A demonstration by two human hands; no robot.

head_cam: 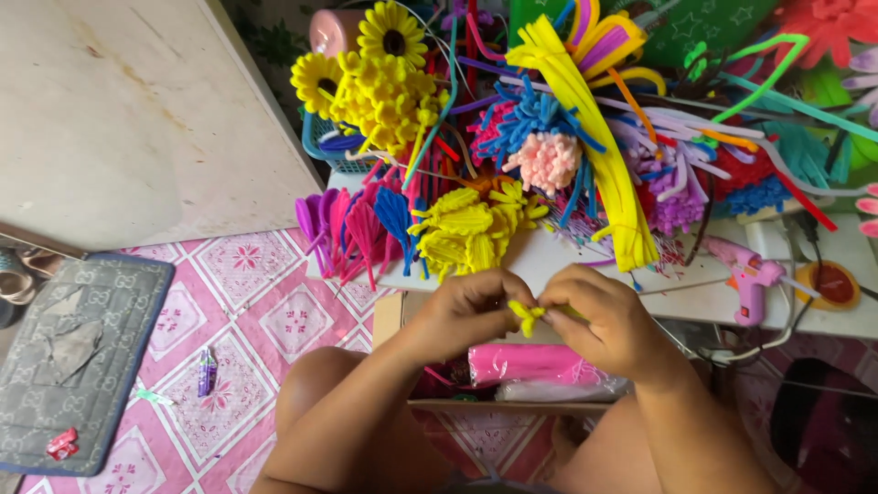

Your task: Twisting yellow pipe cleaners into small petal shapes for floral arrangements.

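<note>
My left hand (466, 314) and my right hand (604, 322) meet in front of me, both pinching a small yellow pipe-cleaner piece (528, 316) between the fingertips. Just beyond the hands lies a heap of finished yellow pipe-cleaner shapes (468, 230) on a white table (549, 256). A long bundle of yellow pipe cleaners (594, 137) drapes over the table's pile. Below my hands an open cardboard box (512, 384) holds a pink bundle (526, 361).
Yellow pipe-cleaner sunflowers (384, 87), purple, pink and blue petals (361, 224) and a blue-and-pink pompom flower (546, 155) crowd the table. A pink glue gun (748, 279) lies at the right. A grey mat (73, 357) and small wrappers lie on the pink patterned floor (256, 302).
</note>
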